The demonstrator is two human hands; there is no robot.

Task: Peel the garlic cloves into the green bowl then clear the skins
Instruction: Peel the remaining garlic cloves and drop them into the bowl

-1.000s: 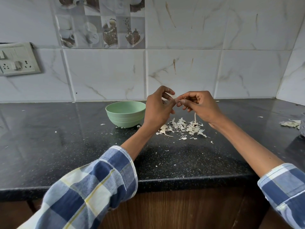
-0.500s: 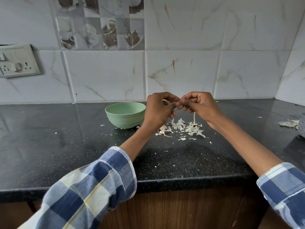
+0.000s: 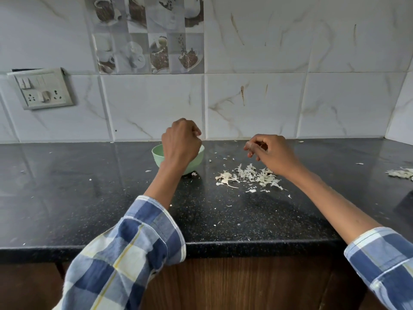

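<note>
Checked sleeves (image 3: 134, 249) are resting at the near edge of the bench (image 3: 67, 198), forearms reaching out across the dark stone.

The hands are separating. A moment ago they were meeting above the skins, fingertips working one clove together; now they are standing well apart.

Right hand (image 3: 271, 154) is hovering just over the heap of skins (image 3: 248, 177), fingers loosely curled, tips pinching together. It may be shedding a scrap of peel, but anything held is too small to make out.

Left hand (image 3: 181, 144) is swinging across and is sitting directly above the green bowl (image 3: 156, 156), fingers curled in. A small pale speck is showing at its fingertips, likely the clove (image 3: 197, 135), though I can't be sure.

Judgement: one clove is finishing peeling and is about to drop in. Bowl contents are hidden behind the hand.

Further off, loose flakes are lying scattered, with a second clump of skins (image 3: 401, 173) at the far right. Clearing is not yet begun.
</note>
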